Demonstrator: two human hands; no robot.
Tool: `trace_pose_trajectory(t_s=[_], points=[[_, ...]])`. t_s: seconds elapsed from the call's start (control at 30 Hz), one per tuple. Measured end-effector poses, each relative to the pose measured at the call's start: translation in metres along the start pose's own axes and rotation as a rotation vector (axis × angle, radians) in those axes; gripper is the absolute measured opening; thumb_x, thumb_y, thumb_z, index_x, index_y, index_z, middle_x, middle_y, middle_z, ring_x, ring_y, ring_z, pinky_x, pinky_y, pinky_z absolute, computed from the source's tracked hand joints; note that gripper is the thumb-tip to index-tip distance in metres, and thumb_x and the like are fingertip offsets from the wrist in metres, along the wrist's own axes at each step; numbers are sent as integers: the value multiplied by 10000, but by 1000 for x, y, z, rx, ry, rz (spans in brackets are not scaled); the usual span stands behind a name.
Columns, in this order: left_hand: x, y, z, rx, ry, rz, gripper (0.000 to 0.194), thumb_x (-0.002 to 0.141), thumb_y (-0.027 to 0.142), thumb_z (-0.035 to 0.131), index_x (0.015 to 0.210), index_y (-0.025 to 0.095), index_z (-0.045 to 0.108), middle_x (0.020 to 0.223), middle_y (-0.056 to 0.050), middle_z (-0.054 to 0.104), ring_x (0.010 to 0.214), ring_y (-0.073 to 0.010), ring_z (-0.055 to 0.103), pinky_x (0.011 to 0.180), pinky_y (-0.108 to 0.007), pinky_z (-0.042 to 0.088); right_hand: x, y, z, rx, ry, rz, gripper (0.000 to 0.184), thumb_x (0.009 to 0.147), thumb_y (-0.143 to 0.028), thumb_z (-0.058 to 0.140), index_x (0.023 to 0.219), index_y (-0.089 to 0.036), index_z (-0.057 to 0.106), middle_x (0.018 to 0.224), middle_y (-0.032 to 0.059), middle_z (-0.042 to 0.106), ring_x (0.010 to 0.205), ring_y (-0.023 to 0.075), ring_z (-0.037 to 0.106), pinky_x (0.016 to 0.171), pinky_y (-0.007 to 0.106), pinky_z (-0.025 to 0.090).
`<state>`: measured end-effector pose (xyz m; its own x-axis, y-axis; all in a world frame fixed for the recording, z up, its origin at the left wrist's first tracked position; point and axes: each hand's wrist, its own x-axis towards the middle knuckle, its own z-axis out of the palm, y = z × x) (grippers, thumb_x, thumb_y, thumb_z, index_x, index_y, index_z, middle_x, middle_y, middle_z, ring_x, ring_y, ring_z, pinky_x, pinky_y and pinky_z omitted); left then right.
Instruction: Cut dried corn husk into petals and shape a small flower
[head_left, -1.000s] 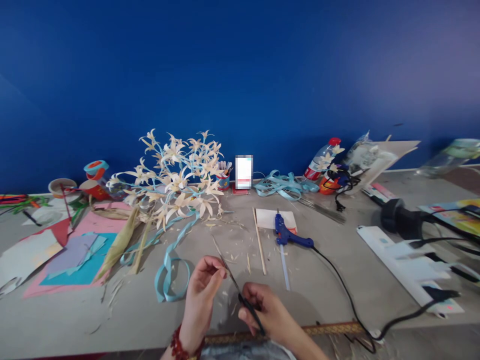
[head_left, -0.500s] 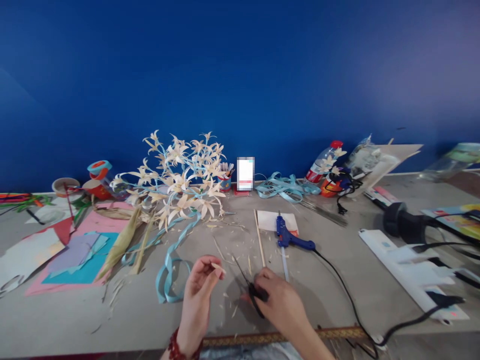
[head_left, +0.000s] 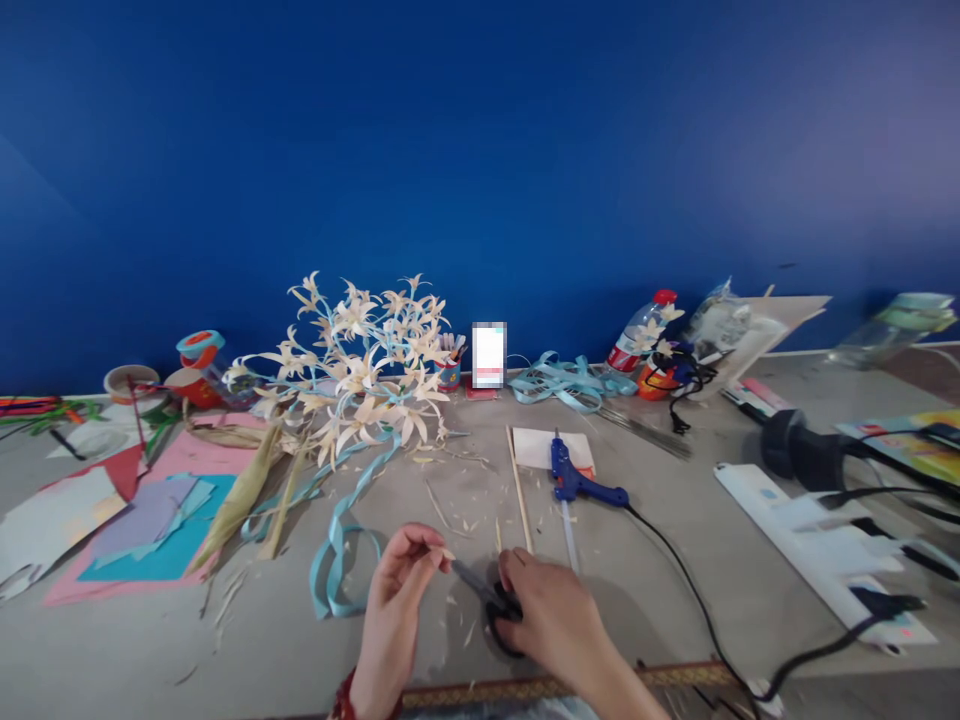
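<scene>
1. Pinching a small pale sliver [head_left: 447,554] between thumb and fingertips of the left hand [head_left: 397,587], with the other fingers curled inward; a red bracelet [head_left: 345,698] at the wrist, toward seven o'clock.
2. Gripping scissors [head_left: 474,581] in the right hand [head_left: 555,605], fingers wrapped about the black handles, blades aimed toward ten o'clock, tips just beside the left fingertips.
3. Holding the sliver over the grey tabletop [head_left: 285,640], at ten o'clock from the scissor handles; too small to tell contact with the blades.
4. Around both hands, scattered pale shavings [head_left: 498,535].
5. At nine o'clock from the hands, near the left one, a loose curl of light-blue ribbon [head_left: 337,548]; farther out, toward ten o'clock, a dried husk [head_left: 240,495], then stacked coloured paper [head_left: 150,515].
6. At eleven o'clock, a spray of cream flowers [head_left: 361,370] on blue stems.
7. At twelve o'clock, by the blue wall [head_left: 480,170], an upright screen [head_left: 489,352], blurred.
8. At one o'clock, a slim wooden stick [head_left: 520,490] and a blue glue gun [head_left: 571,480], partly over a white card [head_left: 531,447]; beyond, a ribbon heap [head_left: 559,385].
9. At three o'clock, well apart, a white power strip [head_left: 739,490] with plugs in it.
</scene>
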<state>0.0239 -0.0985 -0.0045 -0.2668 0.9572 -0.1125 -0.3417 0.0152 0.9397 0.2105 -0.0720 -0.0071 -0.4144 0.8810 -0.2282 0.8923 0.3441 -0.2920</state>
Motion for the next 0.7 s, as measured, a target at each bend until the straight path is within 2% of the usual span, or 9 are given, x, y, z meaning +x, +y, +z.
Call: trace_pose_trajectory(t_s=[0.2, 0.37, 0.47, 0.6, 0.7], points=[[-1, -3, 1, -11, -44, -47, 186, 777, 335, 729, 834, 163, 685, 784, -34, 638, 720, -152, 595, 706, -243, 482, 2, 8, -17, 171, 6, -127, 177, 704, -258, 685, 860, -229, 607, 809, -13, 676, 771, 205, 641, 621, 257, 328], [-1, -6, 5, 0, -68, -68, 192, 780, 324, 727, 872, 159, 692, 828, -60, 679, 763, -178, 634, 726, -271, 510, 10, -8, -31, 545, 188, -243, 121, 820, -238, 640, 935, -229, 604, 836, -10, 650, 693, 141, 598, 643, 226, 394], [-4, -8, 7, 84, -61, 26, 211, 794, 299, 712, 967, 183, 677, 872, -65, 709, 820, -194, 662, 767, -287, 521, 13, -18, -28, 698, 244, -262, 110, 847, -250, 628, 948, -219, 598, 783, -13, 628, 675, 137, 596, 639, 222, 420], [-8, -6, 7, 251, -43, 185, 306, 823, 258, 670, 1122, 217, 626, 869, -57, 724, 819, -204, 678, 781, -307, 522, 14, -24, -24, 727, 328, -296, 62, 909, -233, 551, 898, -208, 606, 813, 9, 636, 696, 139, 591, 673, 234, 434], [-7, 0, 6, 408, -16, 267, 200, 794, 233, 686, 994, 228, 699, 856, -60, 737, 808, -225, 677, 768, -317, 512, 14, -26, -25, 705, 386, -333, 115, 928, -228, 517, 857, -208, 606, 820, 24, 635, 696, 144, 581, 668, 236, 438]])
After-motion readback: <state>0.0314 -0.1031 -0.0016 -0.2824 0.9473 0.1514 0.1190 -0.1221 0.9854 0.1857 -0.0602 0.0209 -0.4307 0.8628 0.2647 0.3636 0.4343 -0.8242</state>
